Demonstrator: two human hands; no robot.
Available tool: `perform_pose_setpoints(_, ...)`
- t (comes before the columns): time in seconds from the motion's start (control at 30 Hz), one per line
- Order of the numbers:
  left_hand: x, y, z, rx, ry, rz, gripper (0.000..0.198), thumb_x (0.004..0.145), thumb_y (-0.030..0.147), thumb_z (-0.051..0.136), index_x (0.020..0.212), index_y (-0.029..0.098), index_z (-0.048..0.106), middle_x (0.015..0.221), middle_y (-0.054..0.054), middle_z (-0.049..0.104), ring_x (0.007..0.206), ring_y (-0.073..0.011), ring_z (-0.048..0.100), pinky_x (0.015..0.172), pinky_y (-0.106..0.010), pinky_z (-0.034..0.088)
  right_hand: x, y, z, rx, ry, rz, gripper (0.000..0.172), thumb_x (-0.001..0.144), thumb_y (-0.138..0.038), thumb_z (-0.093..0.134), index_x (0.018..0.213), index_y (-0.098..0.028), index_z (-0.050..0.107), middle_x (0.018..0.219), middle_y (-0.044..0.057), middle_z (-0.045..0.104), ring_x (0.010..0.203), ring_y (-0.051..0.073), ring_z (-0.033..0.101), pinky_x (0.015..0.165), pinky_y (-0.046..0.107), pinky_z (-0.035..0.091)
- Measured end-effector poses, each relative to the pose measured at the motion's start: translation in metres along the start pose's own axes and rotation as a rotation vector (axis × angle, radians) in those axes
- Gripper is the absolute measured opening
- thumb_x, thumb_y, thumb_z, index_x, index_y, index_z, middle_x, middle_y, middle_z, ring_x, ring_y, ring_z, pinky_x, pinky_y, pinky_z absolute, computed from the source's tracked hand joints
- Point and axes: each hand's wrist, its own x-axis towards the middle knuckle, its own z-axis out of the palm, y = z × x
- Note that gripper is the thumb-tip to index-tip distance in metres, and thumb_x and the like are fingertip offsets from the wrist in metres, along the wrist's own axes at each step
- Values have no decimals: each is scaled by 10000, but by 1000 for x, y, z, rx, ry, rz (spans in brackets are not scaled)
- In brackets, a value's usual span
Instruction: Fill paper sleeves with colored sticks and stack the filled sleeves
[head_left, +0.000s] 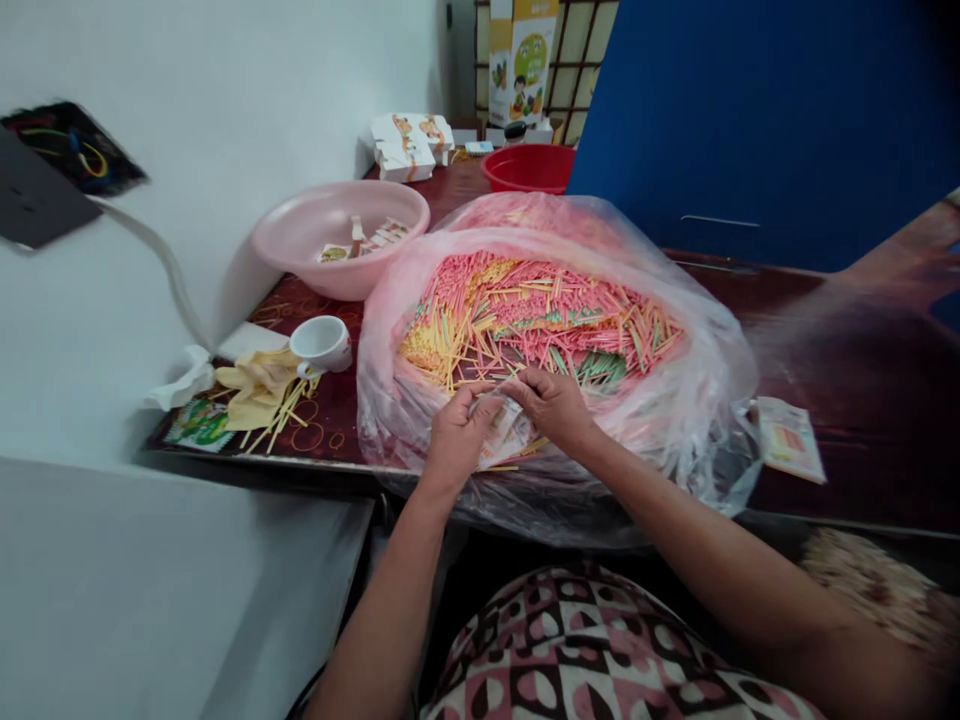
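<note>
Both hands meet at the front edge of a large clear plastic bag full of thin pink, yellow and green sticks. Between them is a small printed packet, pale with orange and dark markings. My left hand pinches its upper left edge with thumb and fingers. My right hand is closed on its upper right edge, thumb and fingertips close to the left ones. Whether any sticks are inside the packet I cannot tell.
A pink basin with small printed packets stands at the left. Nearer are a white cup, a cream glove and rubber bands. A red basin and white boxes stand behind; a printed packet stack lies right.
</note>
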Motion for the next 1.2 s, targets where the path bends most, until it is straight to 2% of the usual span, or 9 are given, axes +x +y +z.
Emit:
perform_pose_setpoints(0.17,12,0,-11,97,122,29,74,839,272,694,826,205,666,826,5,678,828,-167,621,805,-276,485,4,8,8,-205,-43,6,410,993,-523,500,817,-213,703,725,27,684,676,168,599,638,263,416)
perform_pose_setpoints(0.27,14,2,-23,228,243,57,71,839,256,697,808,208,654,823,11,674,832,-170,615,815,-283,471,3,13,8,-447,-75,76,324,1013,-428,511,987,-225,763,879,67,774,784,212,681,709,287,455)
perform_pose_setpoints(0.37,11,6,-30,230,248,18,79,850,276,691,828,212,650,771,31,662,768,-158,600,763,-271,453,1,11,0,-516,-78,45,350,1023,-415,503,990,-198,776,957,121,786,881,247,699,786,325,483)
perform_pose_setpoints(0.5,3,14,-27,182,185,11,85,844,292,696,833,213,668,759,37,670,743,-150,596,729,-260,452,2,-5,-17,-133,-28,6,401,999,-516,536,1023,-195,774,1012,117,769,970,238,681,878,349,505)
perform_pose_setpoints(0.6,0,17,-20,138,86,24,83,852,295,686,833,213,682,765,35,683,740,-146,601,716,-254,460,0,-19,-19,234,-180,121,454,850,-581,720,1139,-232,744,1037,55,754,915,196,668,799,311,521)
perform_pose_setpoints(0.7,-2,14,-15,100,26,42,68,862,277,675,856,212,693,780,30,699,743,-141,611,720,-250,468,-4,-24,-12,347,-244,216,443,742,-600,789,935,-205,734,835,16,702,735,150,595,667,274,471)
perform_pose_setpoints(0.87,-6,11,-14,92,-21,109,200,934,350,624,1052,225,724,848,7,736,766,-154,648,746,-270,496,-8,-20,-4,107,-130,118,518,852,-651,637,606,-202,557,581,-17,492,570,113,421,556,267,322)
perform_pose_setpoints(1.0,-4,19,-18,104,-107,131,197,934,345,626,994,213,761,1017,-38,785,970,-192,700,889,-301,510,-5,-20,-3,-155,-61,-40,661,930,-738,482,536,-207,473,554,10,482,562,125,428,574,292,292)
perform_pose_setpoints(1.2,3,24,-26,91,-148,33,143,928,303,656,954,194,745,936,-39,768,871,-186,691,816,-308,540,-3,-23,3,-132,-100,-88,690,965,-762,399,577,-208,537,589,30,564,594,143,493,605,286,357)
